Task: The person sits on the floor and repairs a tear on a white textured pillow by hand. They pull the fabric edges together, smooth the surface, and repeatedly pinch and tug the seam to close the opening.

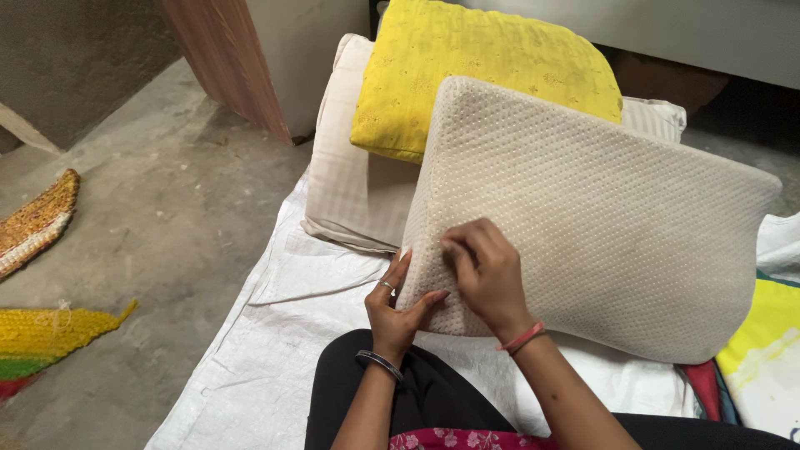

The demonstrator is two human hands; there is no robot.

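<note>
The beige pillow (600, 225) is plump and roughly rectangular, covered in a knobbly fabric dotted all over with small pale bumps in neat rows; its corners are softly rounded and its long edge sags a little in the middle. It stands tilted on its lower edge over the person's lap, leaning back against a yellow embroidered cushion (483, 67) and a cream striped pillow (350, 183) stacked behind it. The left hand (396, 312), with a ring and a dark bangle, pinches the pillow's near bottom corner between thumb and fingers. The right hand (487, 275), wearing a red thread at the wrist, lies on the pillow's face just beside that corner, fingertips curled and nipping the fabric. Everything rests on a white woven sheet (275, 333) spread over a grey concrete floor (150, 217), with colourful woven mats (37, 333) off to the left
</note>
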